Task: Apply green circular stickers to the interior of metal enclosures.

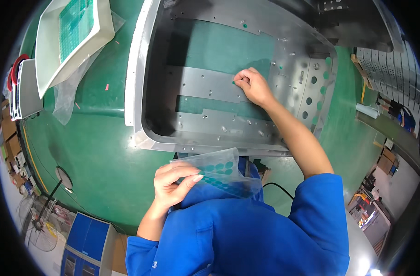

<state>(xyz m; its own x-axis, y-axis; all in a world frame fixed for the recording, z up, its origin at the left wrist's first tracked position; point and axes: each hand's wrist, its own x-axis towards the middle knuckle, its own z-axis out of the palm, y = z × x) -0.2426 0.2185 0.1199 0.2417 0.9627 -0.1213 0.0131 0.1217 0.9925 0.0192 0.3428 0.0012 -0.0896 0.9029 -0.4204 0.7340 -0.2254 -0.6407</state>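
Observation:
My left hand (175,183) pinches a clear sheet of round green stickers (224,168) between thumb and fingers, in front of my body. The sheet is bent, and several rows of dots show on it. My right hand (252,86) reaches into a large grey metal enclosure (210,83) with cut-out openings in its floor. Its thumb and forefinger are closed on a small green sticker (234,82), just above the metal strip between two openings. Whether the sticker touches the metal I cannot tell. Green dots cover several holes along the enclosure's right flange (327,75).
A white bin (46,64) holding green sheets stands at the upper left, with clear plastic film (67,99) beneath it. Stacked perforated metal panels (389,69) are at the far right. A fan (42,232) and a blue cabinet (86,237) stand at the lower left.

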